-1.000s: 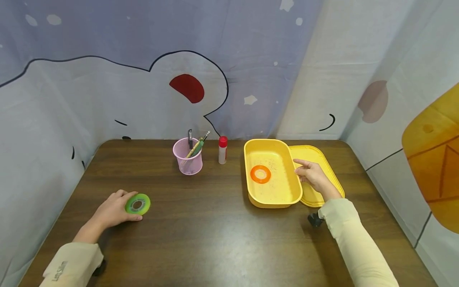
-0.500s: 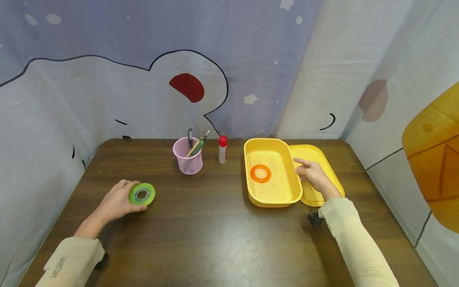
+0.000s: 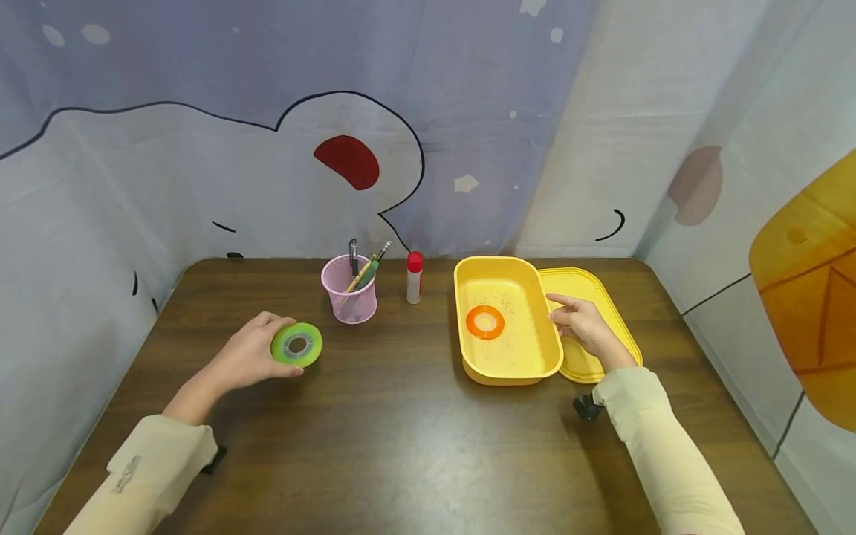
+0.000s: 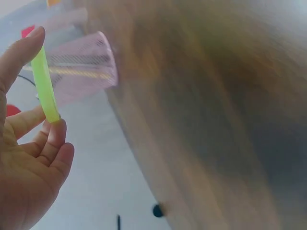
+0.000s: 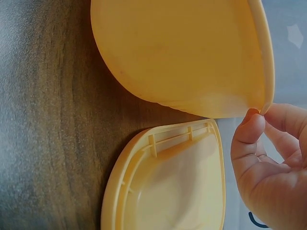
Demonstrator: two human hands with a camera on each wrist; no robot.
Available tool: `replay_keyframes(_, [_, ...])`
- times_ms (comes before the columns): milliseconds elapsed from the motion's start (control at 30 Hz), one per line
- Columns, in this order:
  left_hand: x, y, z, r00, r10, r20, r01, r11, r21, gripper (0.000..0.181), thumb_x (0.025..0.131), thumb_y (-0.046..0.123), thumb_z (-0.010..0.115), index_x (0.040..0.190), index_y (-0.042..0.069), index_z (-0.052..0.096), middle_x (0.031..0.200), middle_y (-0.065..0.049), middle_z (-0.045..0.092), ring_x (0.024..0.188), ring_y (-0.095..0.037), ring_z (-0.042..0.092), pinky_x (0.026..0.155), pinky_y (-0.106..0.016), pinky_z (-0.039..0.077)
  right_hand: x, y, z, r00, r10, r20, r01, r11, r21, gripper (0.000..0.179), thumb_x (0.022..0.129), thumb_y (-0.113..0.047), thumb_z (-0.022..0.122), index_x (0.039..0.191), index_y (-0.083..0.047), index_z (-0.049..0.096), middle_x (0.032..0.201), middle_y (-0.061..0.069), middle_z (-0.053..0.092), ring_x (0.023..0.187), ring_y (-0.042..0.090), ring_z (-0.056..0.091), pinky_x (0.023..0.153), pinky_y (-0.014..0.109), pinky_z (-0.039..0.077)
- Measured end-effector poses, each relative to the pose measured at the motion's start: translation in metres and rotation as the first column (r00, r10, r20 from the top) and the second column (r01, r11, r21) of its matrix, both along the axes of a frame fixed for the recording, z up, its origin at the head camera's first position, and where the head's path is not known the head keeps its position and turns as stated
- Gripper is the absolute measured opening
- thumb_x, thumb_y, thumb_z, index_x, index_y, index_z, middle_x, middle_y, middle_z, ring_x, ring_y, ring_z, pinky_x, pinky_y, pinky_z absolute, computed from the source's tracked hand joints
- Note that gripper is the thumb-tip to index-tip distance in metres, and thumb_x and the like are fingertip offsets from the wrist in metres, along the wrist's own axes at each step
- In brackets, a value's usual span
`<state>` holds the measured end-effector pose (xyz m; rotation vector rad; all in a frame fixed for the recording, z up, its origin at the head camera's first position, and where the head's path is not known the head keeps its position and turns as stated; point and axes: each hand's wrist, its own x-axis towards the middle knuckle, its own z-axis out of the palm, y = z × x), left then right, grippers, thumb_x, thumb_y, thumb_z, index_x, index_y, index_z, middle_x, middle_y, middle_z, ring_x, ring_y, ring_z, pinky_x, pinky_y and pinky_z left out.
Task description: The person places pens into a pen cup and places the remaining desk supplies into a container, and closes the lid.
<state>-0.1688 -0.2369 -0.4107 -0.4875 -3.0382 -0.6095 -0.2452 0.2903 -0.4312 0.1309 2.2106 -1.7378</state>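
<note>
In the head view my left hand (image 3: 253,354) holds a green tape roll (image 3: 281,346) by its edge, thumb on the near side and fingers on the far side. The left wrist view shows the same roll (image 4: 44,84) edge-on between thumb and fingertips, raised off the table. At the right, my right hand (image 3: 588,331) pinches the rim of a yellow plastic container (image 3: 471,371); thumb and forefinger meet on that rim in the right wrist view. Inside the container lies an orange tape roll (image 3: 473,332).
A yellow lid (image 3: 605,316) lies on the table right of the container, partly under my right hand. Toward the back stand a pink mesh cup (image 3: 352,307) with pens and a red-capped glue stick (image 3: 414,278). Printed fabric (image 3: 468,134) hangs behind the wooden table (image 3: 401,446).
My left hand has carried the green tape roll to the right and farther back, nearer the pink cup. The right hand and the container have stayed in place.
</note>
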Motion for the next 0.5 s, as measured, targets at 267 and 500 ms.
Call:
replay_keyframes(267, [-0.013,0.032,0.014,0.993,-0.116,-0.033,0.117,0.992,0.039,0.080,0.055,0.038,0.080,0.120,0.000,0.052,0.104,-0.011,0.049,0.094,-0.023,0.047,0.074,-0.037,0.043,0.000,0.001,0.001,1.000,-0.002,-0.003,0.002,1.000,-0.002,0.052,0.088,-0.001,0.047,0.137,-0.001,0.029,0.073,-0.006,0.052,0.056,0.005,0.045,0.054,0.019,0.044])
replay_keyframes(500, [-0.023,0.061,0.027,0.973,-0.213,-0.085,0.219,0.973,0.067,0.080,0.053,0.034,0.082,0.120,0.002,0.053,0.106,-0.010,0.049,0.096,-0.023,0.046,0.078,-0.037,0.042,0.000,0.000,0.000,1.000,-0.003,-0.003,0.003,1.000,-0.004,0.052,0.088,-0.001,0.047,0.137,-0.001,0.029,0.073,-0.006,0.053,0.055,0.005,0.045,0.053,0.019,0.043])
